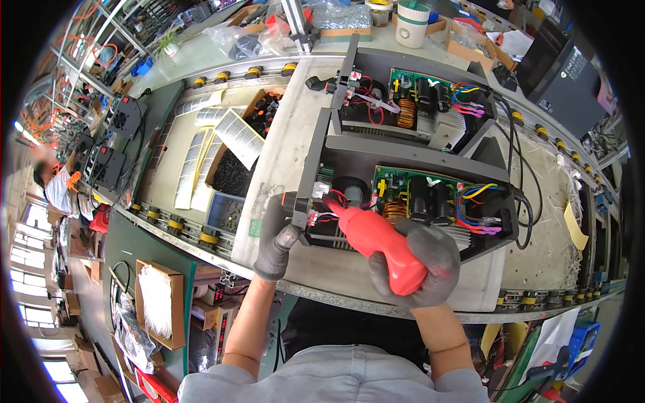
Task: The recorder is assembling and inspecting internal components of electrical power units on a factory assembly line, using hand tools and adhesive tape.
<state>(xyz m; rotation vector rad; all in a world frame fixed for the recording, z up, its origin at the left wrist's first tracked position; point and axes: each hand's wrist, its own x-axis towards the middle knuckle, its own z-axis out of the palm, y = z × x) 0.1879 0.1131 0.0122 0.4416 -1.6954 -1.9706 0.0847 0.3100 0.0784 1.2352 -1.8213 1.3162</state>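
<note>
My right hand [433,265], in a grey glove, is wrapped round a red bottle-shaped tool [379,242] with a narrow nose. Its nose points up and left, into the left end of the nearer dark grey metal case [416,156], beside red and white wires [326,216]. My left hand [274,242], also gloved, grips that case's left end panel [310,181], thumb on the near side. Inside the case sit a green circuit board [384,176], a copper coil, black capacitors and coloured leads [477,195]. What the nose touches is hard to make out.
A similar case [376,60] stands just behind. On the left are label sheets [238,138], a box of black parts [234,173] and a blue bin [225,212]. Black cables [527,195] hang off the cases' right ends. Rollers [176,223] line the conveyor. A white bucket [411,25] stands behind.
</note>
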